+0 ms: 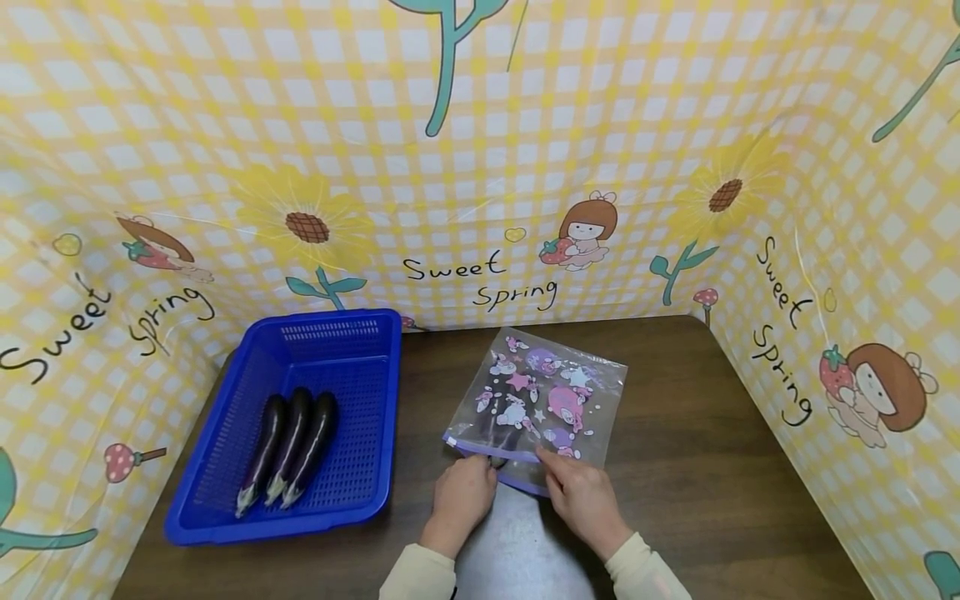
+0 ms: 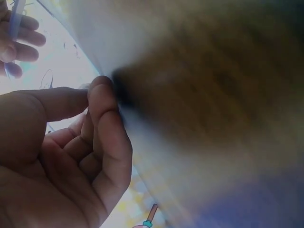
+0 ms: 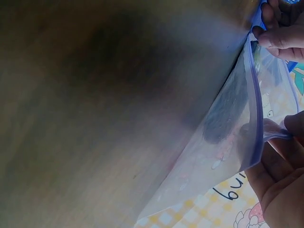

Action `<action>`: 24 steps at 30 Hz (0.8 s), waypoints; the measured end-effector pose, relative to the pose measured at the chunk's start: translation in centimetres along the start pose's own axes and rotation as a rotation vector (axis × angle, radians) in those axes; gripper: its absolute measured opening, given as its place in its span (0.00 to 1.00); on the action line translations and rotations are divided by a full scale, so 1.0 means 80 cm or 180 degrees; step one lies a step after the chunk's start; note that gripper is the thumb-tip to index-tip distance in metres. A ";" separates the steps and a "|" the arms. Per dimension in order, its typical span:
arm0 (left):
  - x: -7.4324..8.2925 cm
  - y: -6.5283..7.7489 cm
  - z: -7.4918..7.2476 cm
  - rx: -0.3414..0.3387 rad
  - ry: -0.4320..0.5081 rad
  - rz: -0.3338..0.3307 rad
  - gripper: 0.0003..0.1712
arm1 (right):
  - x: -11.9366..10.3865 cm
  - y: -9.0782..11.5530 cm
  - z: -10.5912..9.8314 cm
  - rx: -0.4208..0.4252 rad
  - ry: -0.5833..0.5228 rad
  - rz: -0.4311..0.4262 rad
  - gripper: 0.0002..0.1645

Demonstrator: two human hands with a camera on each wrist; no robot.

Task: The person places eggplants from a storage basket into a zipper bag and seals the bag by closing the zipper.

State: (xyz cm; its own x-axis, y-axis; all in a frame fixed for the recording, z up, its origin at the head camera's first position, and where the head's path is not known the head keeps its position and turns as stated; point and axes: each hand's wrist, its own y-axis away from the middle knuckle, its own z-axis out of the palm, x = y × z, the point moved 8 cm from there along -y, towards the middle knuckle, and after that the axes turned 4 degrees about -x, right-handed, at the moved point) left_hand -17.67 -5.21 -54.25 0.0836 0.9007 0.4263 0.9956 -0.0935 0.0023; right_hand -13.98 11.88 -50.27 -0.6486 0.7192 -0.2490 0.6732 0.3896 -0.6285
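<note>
A clear zip bag (image 1: 566,404) with pink and white cartoon prints lies on the table, its purple-edged mouth toward me. My right hand (image 1: 585,496) pinches one purple edge of the mouth, holding it apart from the other edge, as the right wrist view shows. At the left side of the mouth, my left hand (image 1: 463,493) pinches the stem end of a dark eggplant (image 3: 224,116), whose body shows through the film inside the bag. In the left wrist view, thumb and index fingertips meet. Three more eggplants (image 1: 300,442) lie side by side in a blue basket (image 1: 390,417).
The basket stands on the left of the brown wooden table (image 1: 712,467), a short way from the bag. Yellow checked cloth (image 1: 465,200) with cartoon prints walls the back and both sides. Table surface shows right of the bag.
</note>
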 end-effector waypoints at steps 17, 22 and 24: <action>-0.017 0.020 -0.081 0.0137 0.0536 0.0066 0.13 | -0.001 -0.002 0.002 -0.0077 -0.0037 0.0058 0.25; -0.042 0.027 -0.140 0.0586 0.0746 0.0028 0.09 | -0.001 -0.004 0.001 -0.0117 -0.0057 0.0107 0.25; -0.059 0.030 -0.162 0.0812 0.0747 -0.0045 0.08 | -0.002 -0.004 0.001 -0.0127 -0.0055 0.0111 0.25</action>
State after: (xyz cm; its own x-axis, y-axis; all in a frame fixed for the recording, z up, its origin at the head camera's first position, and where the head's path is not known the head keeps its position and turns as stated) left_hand -16.23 -15.18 -44.51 0.0873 0.7762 0.6244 0.9775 0.0541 -0.2040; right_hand -14.14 11.58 -50.11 -0.6304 0.7228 -0.2830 0.7088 0.3873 -0.5896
